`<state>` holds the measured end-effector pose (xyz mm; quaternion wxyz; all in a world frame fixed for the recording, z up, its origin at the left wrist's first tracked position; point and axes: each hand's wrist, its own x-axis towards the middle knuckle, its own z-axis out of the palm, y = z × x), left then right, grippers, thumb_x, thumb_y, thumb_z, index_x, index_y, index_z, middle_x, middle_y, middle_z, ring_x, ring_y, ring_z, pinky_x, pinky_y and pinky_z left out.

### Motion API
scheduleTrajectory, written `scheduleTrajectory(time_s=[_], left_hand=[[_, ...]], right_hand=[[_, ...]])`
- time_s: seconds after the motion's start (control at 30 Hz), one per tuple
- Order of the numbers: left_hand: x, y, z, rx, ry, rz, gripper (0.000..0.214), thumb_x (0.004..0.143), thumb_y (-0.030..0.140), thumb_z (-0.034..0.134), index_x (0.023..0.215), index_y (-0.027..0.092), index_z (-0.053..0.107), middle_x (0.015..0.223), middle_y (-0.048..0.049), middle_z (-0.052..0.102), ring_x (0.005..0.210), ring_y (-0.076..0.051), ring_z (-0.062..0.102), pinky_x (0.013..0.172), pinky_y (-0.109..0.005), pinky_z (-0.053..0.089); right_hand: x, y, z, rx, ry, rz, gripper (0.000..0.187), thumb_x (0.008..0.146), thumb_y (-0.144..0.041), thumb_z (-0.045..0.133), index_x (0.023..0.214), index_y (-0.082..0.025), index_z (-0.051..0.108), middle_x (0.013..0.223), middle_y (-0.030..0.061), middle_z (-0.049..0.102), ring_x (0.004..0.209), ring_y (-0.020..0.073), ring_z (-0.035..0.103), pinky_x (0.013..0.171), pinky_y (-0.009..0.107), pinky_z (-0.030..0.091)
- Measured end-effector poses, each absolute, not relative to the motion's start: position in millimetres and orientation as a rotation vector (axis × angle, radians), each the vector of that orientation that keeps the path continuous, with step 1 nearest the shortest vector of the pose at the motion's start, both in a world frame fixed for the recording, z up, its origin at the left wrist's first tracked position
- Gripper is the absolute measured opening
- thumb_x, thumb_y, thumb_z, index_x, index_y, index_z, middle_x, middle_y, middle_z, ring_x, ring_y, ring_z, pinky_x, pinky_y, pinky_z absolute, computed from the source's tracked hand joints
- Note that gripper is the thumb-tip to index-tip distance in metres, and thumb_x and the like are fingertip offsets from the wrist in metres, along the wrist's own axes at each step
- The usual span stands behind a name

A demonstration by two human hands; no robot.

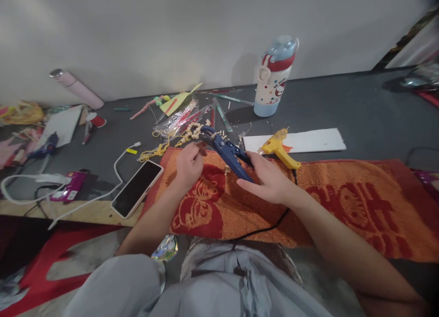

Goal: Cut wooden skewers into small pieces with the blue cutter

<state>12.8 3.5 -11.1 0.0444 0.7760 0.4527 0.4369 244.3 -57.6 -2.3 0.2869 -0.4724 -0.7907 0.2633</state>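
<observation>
My right hand [269, 177] is wrapped around the handles of a blue plier-like tool [226, 154], thumb on the near handle and fingers at the far one. The tool's head points up and left, over the top edge of an orange towel [250, 212]. Close by that head, my left hand [190, 163] is closed in a pinch; what its fingertips hold is hidden. Small cream-coloured pieces [195, 130] cluster beyond the jaws, and a few more lie scattered near the tool. Yellow cord [156, 148] trails to the left of them.
A yellow glue gun [279, 147] rests across a white strip [317, 141]. Behind stands a water bottle [274, 79]. A phone [137, 189], white cable [118, 168] and purple power block [70, 186] lie left. Plastic packets [183, 118] and a pink flask [77, 88] sit farther back.
</observation>
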Motion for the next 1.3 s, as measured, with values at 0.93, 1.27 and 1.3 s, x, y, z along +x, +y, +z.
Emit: scheduleTrajectory(time_s=[0.93, 1.27, 1.3], left_hand=[[10.4, 5.4, -8.6, 2.285, 1.445, 1.244, 0.017, 0.083, 0.018, 0.049, 0.082, 0.016, 0.066, 0.076, -0.0023, 0.068, 0.072, -0.012, 0.062, 0.067, -0.022, 0.048], [10.6, 5.2, -8.9, 2.266, 1.439, 1.235, 0.020, 0.083, 0.018, 0.048, 0.073, 0.017, 0.065, 0.073, -0.0016, 0.068, 0.071, -0.012, 0.062, 0.070, -0.023, 0.049], [10.4, 5.2, -9.0, 2.266, 1.446, 1.225, 0.021, 0.083, 0.018, 0.047, 0.070, 0.017, 0.064, 0.074, -0.0020, 0.068, 0.072, -0.013, 0.062, 0.071, -0.023, 0.049]], right_hand=[[239.2, -54.4, -17.1, -1.202, -2.021, 0.914, 0.066, 0.083, -0.057, 0.049, 0.129, -0.011, 0.038, 0.125, 0.0215, 0.054, 0.113, 0.0345, 0.053, 0.095, 0.051, 0.041], [240.4, -54.5, -16.5, -1.217, -2.010, 0.956, 0.066, 0.083, -0.056, 0.049, 0.129, -0.010, 0.038, 0.122, 0.0199, 0.056, 0.108, 0.0327, 0.056, 0.093, 0.049, 0.043], [240.8, -54.4, -16.4, -1.217, -2.010, 0.961, 0.065, 0.083, -0.056, 0.049, 0.129, -0.010, 0.039, 0.121, 0.0195, 0.056, 0.107, 0.0324, 0.056, 0.093, 0.048, 0.043]])
